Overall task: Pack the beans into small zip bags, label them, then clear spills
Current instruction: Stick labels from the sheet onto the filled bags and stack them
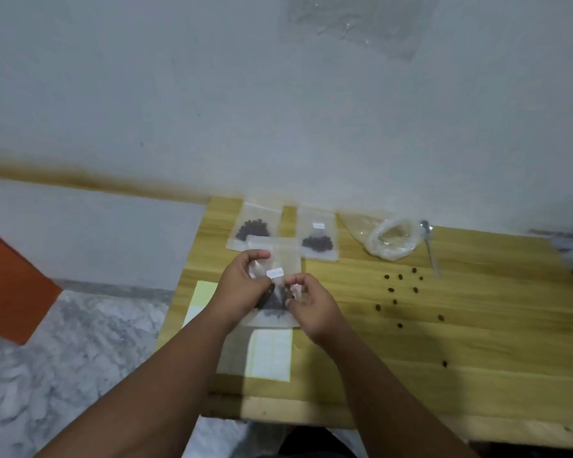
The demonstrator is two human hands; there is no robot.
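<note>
I hold a small clear zip bag [286, 259] with dark beans in its bottom, upright above the wooden table [460, 342]. My left hand [245, 285] grips its left side. My right hand [311, 302] pinches its lower right, just under a small white label [275, 272] stuck on the bag's front. Two more zip bags of beans lie flat at the table's back: one [253, 229] without a visible label, one [319, 238] with a white label. Several loose beans [401, 289] are scattered on the table to the right.
An empty crumpled plastic bag [391, 239] and a metal spoon [431, 246] lie at the back right. A white label sheet [272, 353] lies below my hands, and a yellowish sheet [201, 299] lies at the table's left edge. A marble floor lies to the left.
</note>
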